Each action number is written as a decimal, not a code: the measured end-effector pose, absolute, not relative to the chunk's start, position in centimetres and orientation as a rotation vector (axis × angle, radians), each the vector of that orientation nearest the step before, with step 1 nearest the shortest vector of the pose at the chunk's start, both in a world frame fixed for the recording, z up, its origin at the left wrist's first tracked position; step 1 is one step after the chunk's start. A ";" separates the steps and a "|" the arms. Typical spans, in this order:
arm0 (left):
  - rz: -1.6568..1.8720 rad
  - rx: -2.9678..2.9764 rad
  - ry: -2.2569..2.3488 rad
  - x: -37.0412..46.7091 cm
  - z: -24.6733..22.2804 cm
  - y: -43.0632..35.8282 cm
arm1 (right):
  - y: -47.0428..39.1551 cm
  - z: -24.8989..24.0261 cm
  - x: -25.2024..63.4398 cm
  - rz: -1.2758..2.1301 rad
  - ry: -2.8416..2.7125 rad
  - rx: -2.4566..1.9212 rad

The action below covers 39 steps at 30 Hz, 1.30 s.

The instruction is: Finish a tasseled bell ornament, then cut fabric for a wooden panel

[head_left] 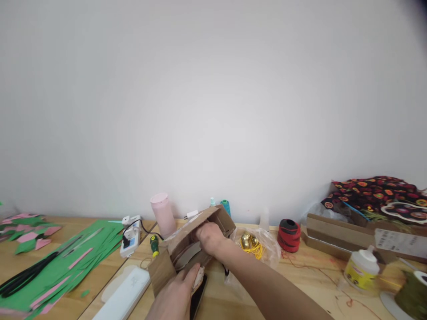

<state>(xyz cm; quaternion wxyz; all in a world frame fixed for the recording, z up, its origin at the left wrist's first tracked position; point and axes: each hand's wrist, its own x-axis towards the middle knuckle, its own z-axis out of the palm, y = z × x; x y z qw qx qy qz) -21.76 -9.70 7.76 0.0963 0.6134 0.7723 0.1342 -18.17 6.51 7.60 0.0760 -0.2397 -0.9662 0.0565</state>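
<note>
A small open cardboard box (163, 269) is tilted in the middle of the table, its opening turned toward me. My left hand (175, 293) grips its near side, the fingers over the edge beside a torn, pale patch. My right hand (209, 239) reaches inside, where the box wall hides its fingertips; whether they hold anything cannot be seen. A rounded grey-white piece (188, 255) shows inside the box below my right hand. Under my left hand lies a dark flat object (199, 298), mostly covered.
Left are green paper sheets (96, 240), black-handled scissors (30, 275), a power strip (134, 242), a white box (125, 293), a screwdriver (154, 245) and a pink cup (163, 215). Right are a bag with golden bells (247, 240), red thread (288, 236), a glue bottle (362, 269) and a long carton (333, 238).
</note>
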 end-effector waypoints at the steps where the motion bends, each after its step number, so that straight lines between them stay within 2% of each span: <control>1: 0.414 1.815 2.285 -21.9 7.6 -9.7 | 6.5 7.8 -17.9 0.198 -2.933 -0.737; 7: 0.493 1.823 2.275 -22.6 7.1 -9.5 | 7.0 9.3 -16.0 0.327 -2.949 -0.745; 13: 0.581 1.791 2.294 -22.2 7.5 -9.2 | 7.4 10.1 -14.6 0.412 -2.735 -0.795; 19: 0.386 1.807 2.344 -22.5 9.0 -8.6 | 6.0 10.6 -11.3 0.456 -2.392 -0.731; 25: 0.381 1.788 2.520 -26.7 10.5 -7.0 | 3.9 7.7 -4.0 0.455 -2.201 -0.646; 29: 0.482 1.778 2.622 -27.6 13.5 -6.7 | 3.6 5.0 1.3 0.336 -2.104 -0.553; 32: 0.770 1.729 2.688 -23.7 15.4 -6.9 | 3.6 3.4 4.8 0.238 -2.056 -0.520; 34: 1.322 1.503 2.214 -19.1 14.9 -6.4 | 3.5 2.6 6.7 0.235 -2.023 -0.546; 35: 1.416 1.346 1.804 -16.5 14.0 -5.8 | 3.5 2.3 7.5 0.265 -2.014 -0.583; 37: 1.313 0.845 1.171 -11.6 11.2 -4.2 | 3.5 1.8 8.8 0.406 -1.999 -0.705; 39: 1.096 0.428 0.873 -7.6 7.9 -2.3 | 3.7 1.5 10.0 0.608 -1.963 -0.855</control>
